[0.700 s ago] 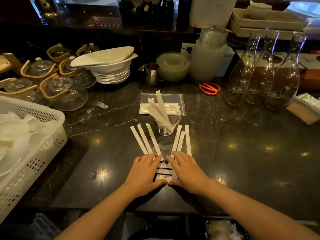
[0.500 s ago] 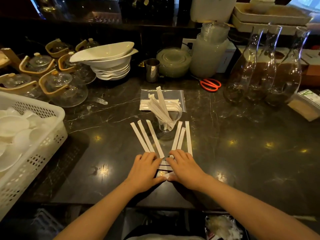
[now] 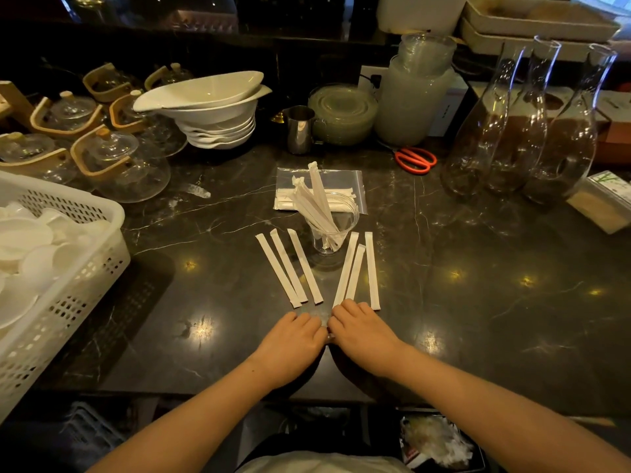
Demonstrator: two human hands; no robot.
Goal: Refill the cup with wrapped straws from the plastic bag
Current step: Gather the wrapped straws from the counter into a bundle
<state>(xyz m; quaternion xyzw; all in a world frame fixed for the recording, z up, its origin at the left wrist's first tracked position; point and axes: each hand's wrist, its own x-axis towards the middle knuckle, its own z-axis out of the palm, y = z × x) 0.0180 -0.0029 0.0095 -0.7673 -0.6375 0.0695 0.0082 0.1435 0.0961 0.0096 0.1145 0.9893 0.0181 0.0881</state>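
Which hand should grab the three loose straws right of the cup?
Probably the right hand: its fingertips already rest at the near ends of the right three wrapped straws. The left hand sits nearer the other three.

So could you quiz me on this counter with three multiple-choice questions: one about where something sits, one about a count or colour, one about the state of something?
1. Where does the plastic bag lie relative to the cup?
A. Behind it, farther from the person
B. Inside the white basket
C. Under the scissors

2. How many wrapped straws lie flat on the counter in front of the cup?
A. Two
B. Six
C. Ten

3. What state is the cup in?
A. Tipped on its side
B. Upright and empty
C. Upright with several straws standing in it

Answers: 1 A, the bag lies flat just beyond the cup. 2 B, three fan out on the left and three on the right. 3 C, the clear cup stands upright with straws leaning out toward the left. The left hand and right hand rest on the counter near the straws' near ends.
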